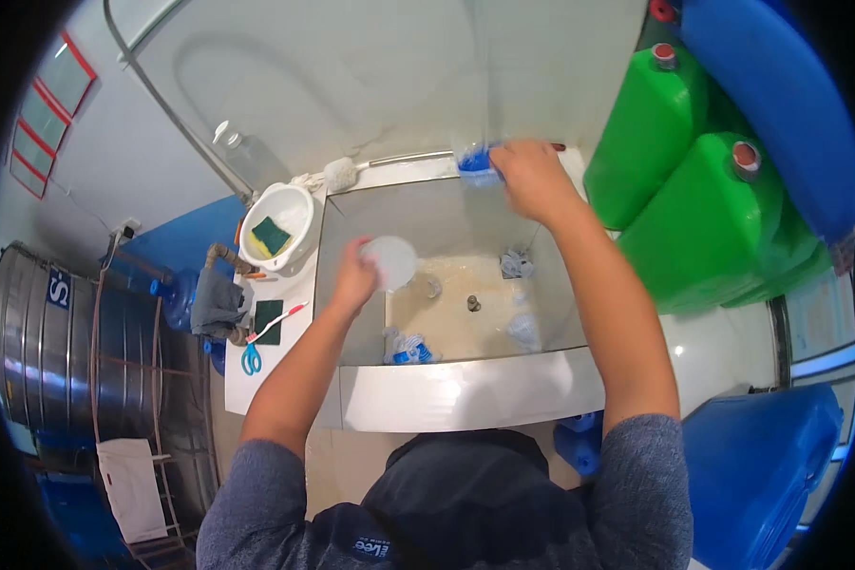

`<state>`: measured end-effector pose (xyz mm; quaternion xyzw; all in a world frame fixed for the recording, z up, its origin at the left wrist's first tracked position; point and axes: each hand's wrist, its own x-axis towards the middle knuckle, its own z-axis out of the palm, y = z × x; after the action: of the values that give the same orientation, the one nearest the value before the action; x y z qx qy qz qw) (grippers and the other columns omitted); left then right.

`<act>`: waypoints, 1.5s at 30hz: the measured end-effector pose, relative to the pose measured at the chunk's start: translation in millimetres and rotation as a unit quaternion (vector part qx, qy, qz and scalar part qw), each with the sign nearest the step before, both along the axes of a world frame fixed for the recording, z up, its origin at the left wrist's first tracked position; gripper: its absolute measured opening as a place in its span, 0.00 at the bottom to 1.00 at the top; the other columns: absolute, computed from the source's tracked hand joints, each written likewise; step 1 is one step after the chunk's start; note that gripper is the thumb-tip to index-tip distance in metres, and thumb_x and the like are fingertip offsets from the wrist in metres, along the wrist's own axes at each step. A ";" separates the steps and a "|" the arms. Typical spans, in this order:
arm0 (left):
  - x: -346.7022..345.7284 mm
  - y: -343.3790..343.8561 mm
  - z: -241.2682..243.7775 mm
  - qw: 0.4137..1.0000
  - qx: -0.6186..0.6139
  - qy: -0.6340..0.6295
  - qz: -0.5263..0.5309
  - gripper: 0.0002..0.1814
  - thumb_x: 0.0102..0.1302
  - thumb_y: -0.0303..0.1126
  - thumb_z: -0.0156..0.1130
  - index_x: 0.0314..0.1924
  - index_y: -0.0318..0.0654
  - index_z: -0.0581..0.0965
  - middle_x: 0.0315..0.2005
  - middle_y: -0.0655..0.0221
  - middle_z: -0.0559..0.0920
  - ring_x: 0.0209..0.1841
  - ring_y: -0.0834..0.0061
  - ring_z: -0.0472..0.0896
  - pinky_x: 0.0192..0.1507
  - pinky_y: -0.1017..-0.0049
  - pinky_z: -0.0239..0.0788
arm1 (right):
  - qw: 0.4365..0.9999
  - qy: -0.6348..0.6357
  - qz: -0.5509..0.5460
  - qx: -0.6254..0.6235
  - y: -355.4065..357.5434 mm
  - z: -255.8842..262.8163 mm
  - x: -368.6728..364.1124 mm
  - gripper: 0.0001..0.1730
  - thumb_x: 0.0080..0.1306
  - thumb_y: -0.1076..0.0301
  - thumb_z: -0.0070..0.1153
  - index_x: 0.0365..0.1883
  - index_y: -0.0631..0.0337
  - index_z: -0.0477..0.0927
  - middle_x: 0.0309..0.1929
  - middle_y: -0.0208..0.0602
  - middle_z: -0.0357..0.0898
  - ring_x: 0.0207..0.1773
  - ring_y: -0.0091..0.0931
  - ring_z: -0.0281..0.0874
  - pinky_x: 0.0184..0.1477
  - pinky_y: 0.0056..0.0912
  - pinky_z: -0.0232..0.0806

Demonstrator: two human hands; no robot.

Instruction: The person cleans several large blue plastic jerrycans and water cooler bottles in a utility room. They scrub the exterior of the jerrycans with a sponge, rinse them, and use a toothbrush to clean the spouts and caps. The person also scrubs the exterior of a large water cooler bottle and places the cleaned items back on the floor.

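Note:
A round, whitish translucent disc-like piece [390, 263] is in my left hand [358, 279], over the left part of a tiled basin [470, 394]. My right hand [532, 178] is at the basin's back ledge, its fingers on a blue brush [479, 162] with pale bristles; both are blurred. Below, the basin floor bears a crumpled blue-and-white plastic wrapper [410, 349], pale crumpled bits [516, 263] and a small drain fitting [474, 303]. A white round-headed brush [342, 174] with a metal handle lies along the back ledge.
On the left ledge are a white plastic bowl [304, 246] with a sponge [271, 236], a green scouring pad [268, 331], a toothbrush [285, 318] and scissors [251, 360]. A pump bottle [253, 155] stands behind. Green jerrycans [705, 221] crowd the right side.

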<state>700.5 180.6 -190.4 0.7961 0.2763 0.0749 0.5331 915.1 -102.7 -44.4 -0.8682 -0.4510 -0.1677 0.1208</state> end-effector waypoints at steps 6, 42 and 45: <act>165.6 -83.5 69.3 0.836 0.436 -0.108 -0.315 0.22 0.66 0.22 0.54 0.57 0.46 0.83 0.58 0.55 0.81 0.60 0.51 0.79 0.63 0.56 0.72 | 0.961 0.245 -0.125 -0.016 -88.6 -63.7 -74.2 0.16 0.55 0.77 0.59 0.44 0.61 0.82 0.48 0.51 0.81 0.50 0.50 0.80 0.56 0.53 0.72; -66.7 -276.3 79.2 0.765 -0.110 -0.059 -0.632 0.37 0.73 0.37 0.67 0.76 0.35 0.63 0.56 0.62 0.82 0.52 0.73 0.82 0.55 0.69 0.75 | 0.492 0.404 -0.238 0.733 -162.6 -122.9 -389.6 0.27 0.81 0.56 0.52 0.70 0.63 0.68 0.62 0.39 0.76 0.62 0.27 0.76 0.65 0.34 0.69; -88.5 -307.4 77.8 0.762 -0.150 0.009 -0.630 0.43 0.67 0.32 0.73 0.75 0.34 0.59 0.56 0.56 0.80 0.59 0.70 0.79 0.62 0.71 0.73 | 0.384 0.466 -0.185 0.775 -191.6 -121.6 -419.1 0.27 0.80 0.55 0.54 0.69 0.62 0.68 0.61 0.39 0.77 0.59 0.27 0.79 0.59 0.35 0.73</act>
<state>612.0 -126.8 -112.6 0.7016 -0.2752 -0.3274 0.5700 496.0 -294.3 -166.0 -0.4015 0.1735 -0.0320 0.8987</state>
